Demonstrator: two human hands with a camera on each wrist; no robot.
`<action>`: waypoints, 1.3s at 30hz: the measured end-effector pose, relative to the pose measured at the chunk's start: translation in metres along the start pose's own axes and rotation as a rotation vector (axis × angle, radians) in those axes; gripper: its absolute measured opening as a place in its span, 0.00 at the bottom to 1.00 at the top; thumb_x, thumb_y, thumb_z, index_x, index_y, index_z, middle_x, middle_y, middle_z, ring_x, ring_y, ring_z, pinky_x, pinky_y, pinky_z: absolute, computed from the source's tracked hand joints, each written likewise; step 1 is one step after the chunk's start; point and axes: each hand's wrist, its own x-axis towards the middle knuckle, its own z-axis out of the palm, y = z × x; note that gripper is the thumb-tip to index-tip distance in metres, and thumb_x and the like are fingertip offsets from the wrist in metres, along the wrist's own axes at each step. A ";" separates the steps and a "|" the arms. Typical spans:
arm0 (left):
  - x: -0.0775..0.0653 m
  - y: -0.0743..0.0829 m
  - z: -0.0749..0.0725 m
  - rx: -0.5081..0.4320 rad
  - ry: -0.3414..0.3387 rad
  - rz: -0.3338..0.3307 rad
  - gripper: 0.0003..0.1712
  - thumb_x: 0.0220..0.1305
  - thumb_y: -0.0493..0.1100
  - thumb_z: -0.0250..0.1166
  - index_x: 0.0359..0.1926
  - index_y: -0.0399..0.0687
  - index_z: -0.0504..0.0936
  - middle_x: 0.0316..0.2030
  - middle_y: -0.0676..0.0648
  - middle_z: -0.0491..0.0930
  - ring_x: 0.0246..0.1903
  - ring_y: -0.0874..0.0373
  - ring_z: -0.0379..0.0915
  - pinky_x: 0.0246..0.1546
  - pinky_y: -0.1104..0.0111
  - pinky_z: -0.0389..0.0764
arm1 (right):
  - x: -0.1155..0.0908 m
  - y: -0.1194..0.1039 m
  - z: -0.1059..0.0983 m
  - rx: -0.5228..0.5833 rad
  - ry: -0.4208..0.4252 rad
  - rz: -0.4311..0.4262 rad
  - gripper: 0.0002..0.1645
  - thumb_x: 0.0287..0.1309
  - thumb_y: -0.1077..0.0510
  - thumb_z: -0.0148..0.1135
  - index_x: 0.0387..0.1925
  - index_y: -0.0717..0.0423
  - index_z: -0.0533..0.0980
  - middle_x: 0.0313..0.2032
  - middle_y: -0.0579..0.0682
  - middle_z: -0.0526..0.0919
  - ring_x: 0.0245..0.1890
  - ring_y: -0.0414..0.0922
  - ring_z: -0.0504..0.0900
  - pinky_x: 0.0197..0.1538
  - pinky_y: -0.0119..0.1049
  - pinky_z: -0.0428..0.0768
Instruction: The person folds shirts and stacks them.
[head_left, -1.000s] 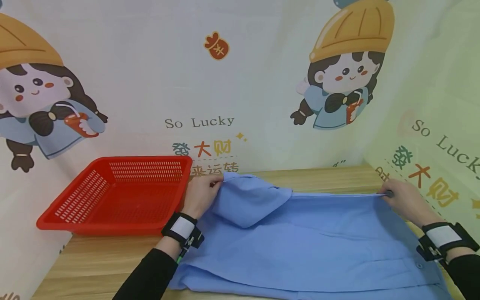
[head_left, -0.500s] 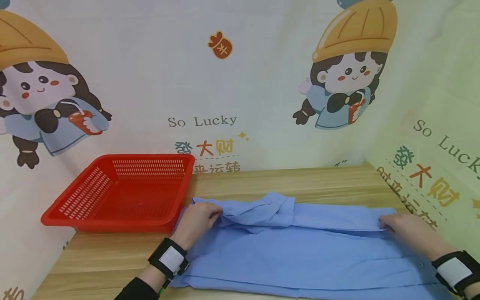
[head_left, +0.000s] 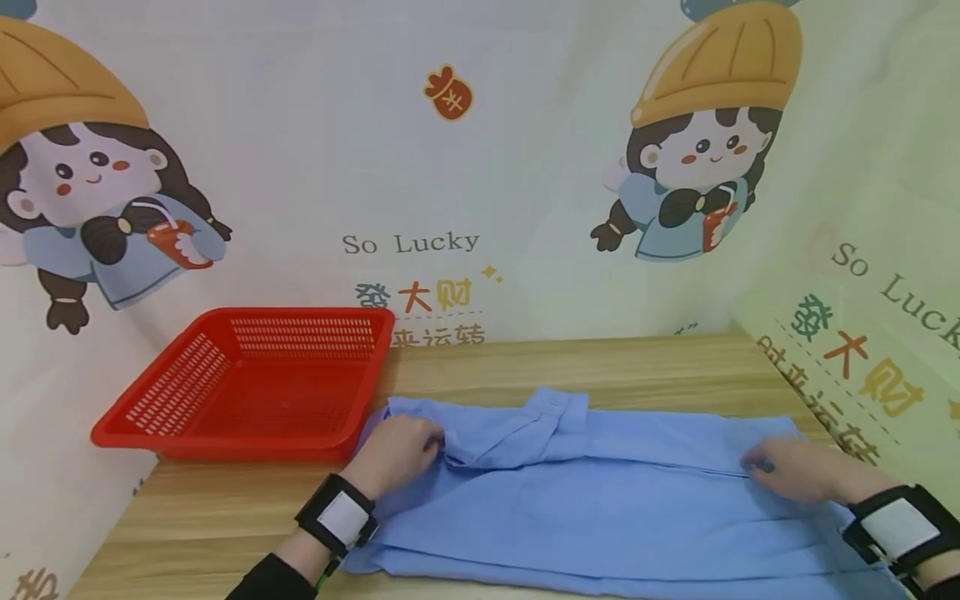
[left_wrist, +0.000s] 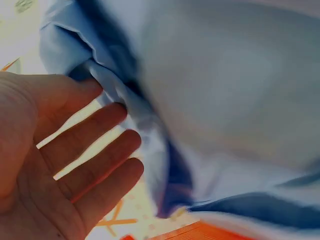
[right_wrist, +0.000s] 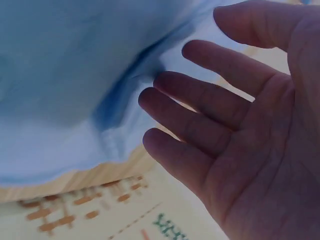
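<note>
Tabletop [head_left: 585,367]: lay beneath all fingers.
Blue shirt [head_left: 600,512]: stretched between both hands' fingers.
Left hand [head_left: 401,454]: pinched its cloth.
Right hand [head_left: 802,471]: fingers were spread, relaxed.
Red basket [head_left: 273,387]: stood left of left fingers.

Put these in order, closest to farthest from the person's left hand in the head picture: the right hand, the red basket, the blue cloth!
1. Blue cloth: right at the left hand, touching it.
2. Red basket: close by, on the left.
3. Right hand: farthest, over at the cloth's right side.
</note>
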 end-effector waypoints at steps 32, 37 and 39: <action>0.029 0.010 0.025 -0.110 -0.370 -0.136 0.35 0.70 0.57 0.57 0.72 0.48 0.67 0.72 0.37 0.64 0.72 0.39 0.60 0.71 0.47 0.63 | 0.149 -0.175 0.017 0.219 0.119 -0.230 0.42 0.64 0.43 0.63 0.70 0.63 0.65 0.67 0.62 0.74 0.68 0.58 0.72 0.69 0.53 0.70; 0.024 0.008 0.035 -0.073 -0.340 -0.113 0.35 0.72 0.59 0.54 0.73 0.48 0.64 0.74 0.37 0.60 0.74 0.38 0.56 0.71 0.42 0.61 | 0.151 -0.186 0.021 0.226 0.170 -0.194 0.43 0.57 0.50 0.71 0.68 0.64 0.67 0.64 0.62 0.76 0.66 0.59 0.74 0.68 0.52 0.71; 0.022 0.008 0.036 -0.069 -0.341 -0.113 0.35 0.72 0.59 0.53 0.74 0.48 0.64 0.75 0.38 0.60 0.74 0.38 0.56 0.70 0.41 0.61 | 0.152 -0.190 0.023 0.240 0.183 -0.152 0.43 0.53 0.51 0.73 0.68 0.63 0.68 0.63 0.62 0.77 0.65 0.58 0.75 0.67 0.52 0.73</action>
